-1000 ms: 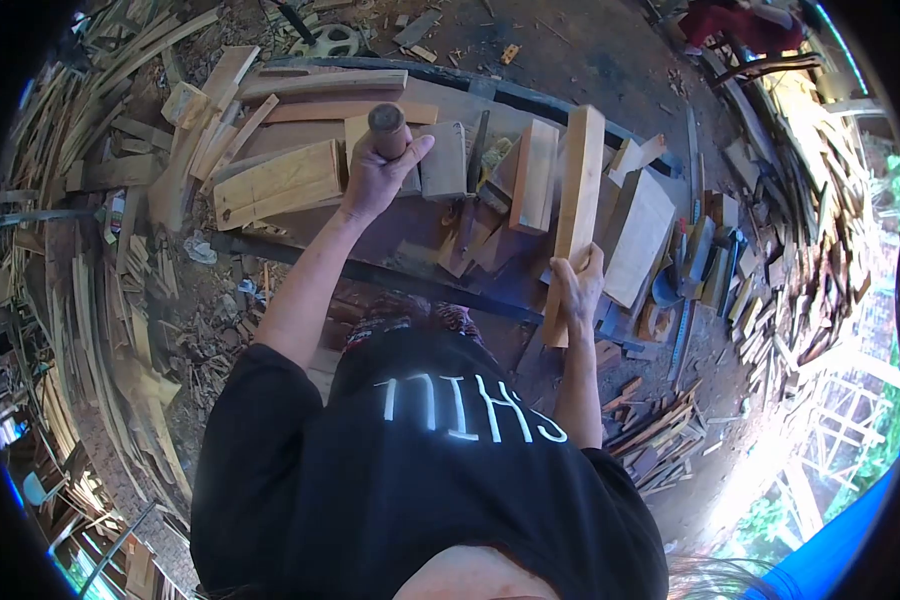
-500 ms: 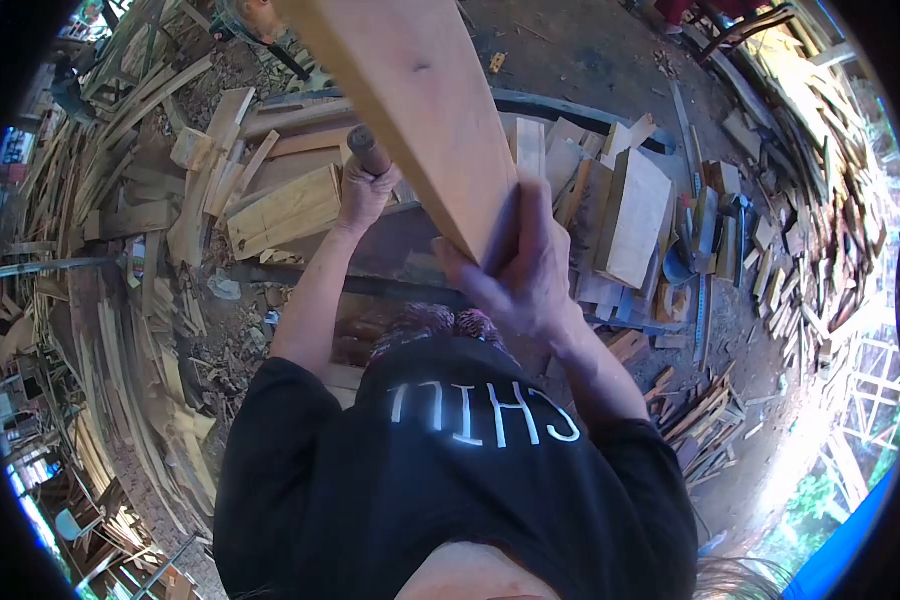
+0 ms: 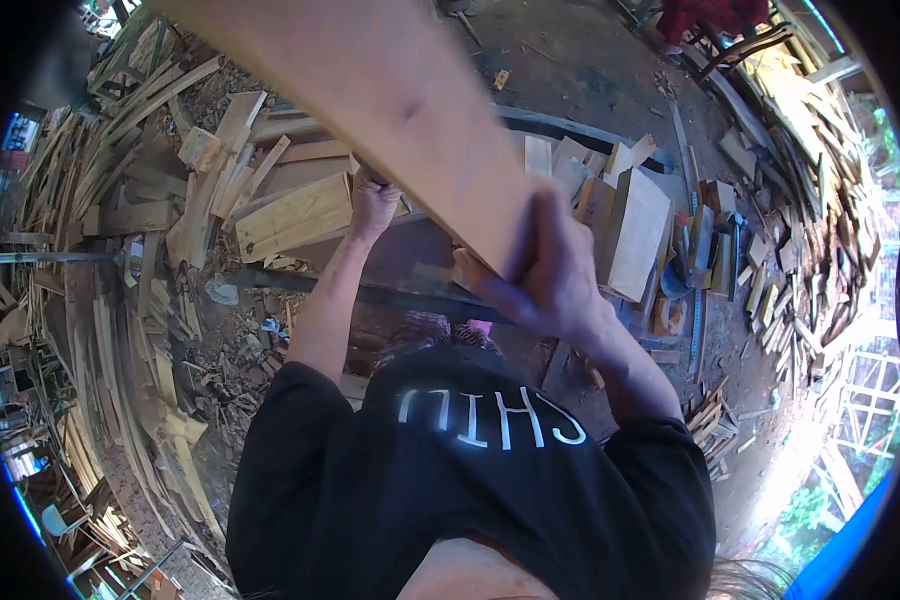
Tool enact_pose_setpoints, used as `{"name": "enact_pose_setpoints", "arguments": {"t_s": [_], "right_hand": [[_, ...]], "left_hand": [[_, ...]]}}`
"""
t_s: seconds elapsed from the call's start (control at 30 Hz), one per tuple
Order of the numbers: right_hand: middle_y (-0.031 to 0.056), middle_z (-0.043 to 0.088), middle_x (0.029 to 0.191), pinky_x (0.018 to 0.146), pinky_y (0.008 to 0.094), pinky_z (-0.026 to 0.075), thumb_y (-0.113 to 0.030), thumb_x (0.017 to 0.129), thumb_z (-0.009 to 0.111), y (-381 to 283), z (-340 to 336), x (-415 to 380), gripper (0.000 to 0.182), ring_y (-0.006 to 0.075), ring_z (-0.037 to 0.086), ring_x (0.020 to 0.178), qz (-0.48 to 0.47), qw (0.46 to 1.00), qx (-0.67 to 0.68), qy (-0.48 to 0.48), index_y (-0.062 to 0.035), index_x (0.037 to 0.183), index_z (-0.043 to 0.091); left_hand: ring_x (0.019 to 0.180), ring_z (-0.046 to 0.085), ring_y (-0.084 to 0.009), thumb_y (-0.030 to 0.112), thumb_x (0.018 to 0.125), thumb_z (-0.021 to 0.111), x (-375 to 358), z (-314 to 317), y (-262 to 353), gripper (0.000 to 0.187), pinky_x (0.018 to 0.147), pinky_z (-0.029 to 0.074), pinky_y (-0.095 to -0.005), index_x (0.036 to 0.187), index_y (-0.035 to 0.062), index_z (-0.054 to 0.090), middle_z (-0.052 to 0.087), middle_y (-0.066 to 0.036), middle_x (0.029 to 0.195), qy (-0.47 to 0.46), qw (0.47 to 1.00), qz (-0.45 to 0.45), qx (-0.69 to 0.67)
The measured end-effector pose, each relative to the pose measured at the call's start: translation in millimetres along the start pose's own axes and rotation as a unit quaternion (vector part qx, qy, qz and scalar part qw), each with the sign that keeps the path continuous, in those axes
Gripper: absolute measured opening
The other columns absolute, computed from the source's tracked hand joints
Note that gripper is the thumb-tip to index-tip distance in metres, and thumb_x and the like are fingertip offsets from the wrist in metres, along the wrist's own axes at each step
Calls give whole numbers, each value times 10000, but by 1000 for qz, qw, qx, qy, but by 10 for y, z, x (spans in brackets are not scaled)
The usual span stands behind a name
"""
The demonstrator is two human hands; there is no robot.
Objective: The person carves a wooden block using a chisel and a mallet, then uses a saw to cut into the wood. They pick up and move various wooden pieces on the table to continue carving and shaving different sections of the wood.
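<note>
Littered ground [image 3: 560,85], pale plank [image 3: 425,150] (1 dark spot [image 3: 410,109])

Timber crowds the sides of a woodworking workshop, where sawn blocks [image 3: 638,235] cover much of a low desk [image 3: 410,242], long planks [image 3: 110,350] lie stacked to the left and a heap of offcuts [image 3: 805,250] banks up on the right. Wood scraps [image 3: 220,350] litter the earthen-looking floor [image 3: 610,80]. Daylight streams in at the right past a pale lattice [image 3: 875,385] and green foliage [image 3: 805,508], as a person's right hand [image 3: 562,275] grips a thick board [image 3: 390,110].
</note>
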State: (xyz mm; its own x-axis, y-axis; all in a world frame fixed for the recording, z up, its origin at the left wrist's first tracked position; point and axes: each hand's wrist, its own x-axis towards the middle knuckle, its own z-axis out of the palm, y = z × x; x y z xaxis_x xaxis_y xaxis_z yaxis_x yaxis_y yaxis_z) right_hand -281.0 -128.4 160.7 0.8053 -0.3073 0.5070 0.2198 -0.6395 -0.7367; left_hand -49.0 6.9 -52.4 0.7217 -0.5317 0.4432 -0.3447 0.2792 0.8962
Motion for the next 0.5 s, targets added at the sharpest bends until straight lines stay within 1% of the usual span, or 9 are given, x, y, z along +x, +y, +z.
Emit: {"name": "enact_pose_setpoints", "arguments": {"t_s": [0.07,0.1,0.23,0.3,0.33,0.4,0.43,0.47,0.5], "right_hand": [[193,616,850,642,433,508,-287,740,743,325,83,-132,548,361,657,722,104,971,-136,-168,-47,1129,440],[200,616,854,680,447,510,-279,725,742,433,117,-170,549,373,658,733,171,961,-113,-186,-51,1132,453],[200,605,825,679,456,499,-291,756,731,23,-41,65,534,372,646,739,168,971,-107,-132,-34,1120,437],[194,598,827,670,439,501,-277,748,743,-206,-44,150,541,366,648,754,97,995,-18,-35,-42,1130,440],[194,598,827,670,439,501,-277,748,743,-150,-25,127,541,366,648,754,97,995,-18,-34,-42,1130,440],[209,631,823,612,416,521,-261,745,769,77,59,-25,547,358,675,741,-1,999,-15,-33,-6,1114,455],[210,634,825,634,419,526,-273,735,775,227,78,-113,561,362,677,749,72,986,-85,-123,-18,1118,454],[210,634,825,634,419,526,-273,735,775,329,94,-149,561,362,677,749,67,986,-86,-124,-18,1118,454],[202,614,824,640,427,506,-277,738,764,370,112,-162,530,367,656,746,135,975,-105,-144,-35,1087,447]], "left_hand": [[798,558,-33,-12,859,679,61,0,52,173,710,494,-240,865,117,565,575,72,820,25,999,-29,35],[812,559,-33,-12,858,679,94,13,99,176,707,493,-241,857,116,558,576,74,819,44,995,-63,71],[839,574,-39,-2,863,676,165,164,461,135,721,494,-249,883,98,586,621,60,846,58,994,-82,-31],[853,594,-52,29,878,670,187,182,477,89,737,494,-247,876,79,597,649,34,845,56,995,-78,8],[853,594,-52,29,878,670,176,158,389,89,737,494,-247,876,79,597,649,34,845,55,995,-78,8],[826,586,-50,57,893,663,102,81,182,86,746,491,-241,860,77,586,625,33,809,67,979,-142,-131],[772,562,-40,78,906,653,184,214,492,130,706,478,-231,819,91,557,573,44,751,75,993,23,87],[772,562,-40,78,906,653,190,167,464,130,706,478,-231,819,91,557,573,44,751,78,993,26,87],[749,553,-39,72,900,659,195,90,458,129,691,473,-232,820,90,559,566,49,742,67,994,-62,59]]}}
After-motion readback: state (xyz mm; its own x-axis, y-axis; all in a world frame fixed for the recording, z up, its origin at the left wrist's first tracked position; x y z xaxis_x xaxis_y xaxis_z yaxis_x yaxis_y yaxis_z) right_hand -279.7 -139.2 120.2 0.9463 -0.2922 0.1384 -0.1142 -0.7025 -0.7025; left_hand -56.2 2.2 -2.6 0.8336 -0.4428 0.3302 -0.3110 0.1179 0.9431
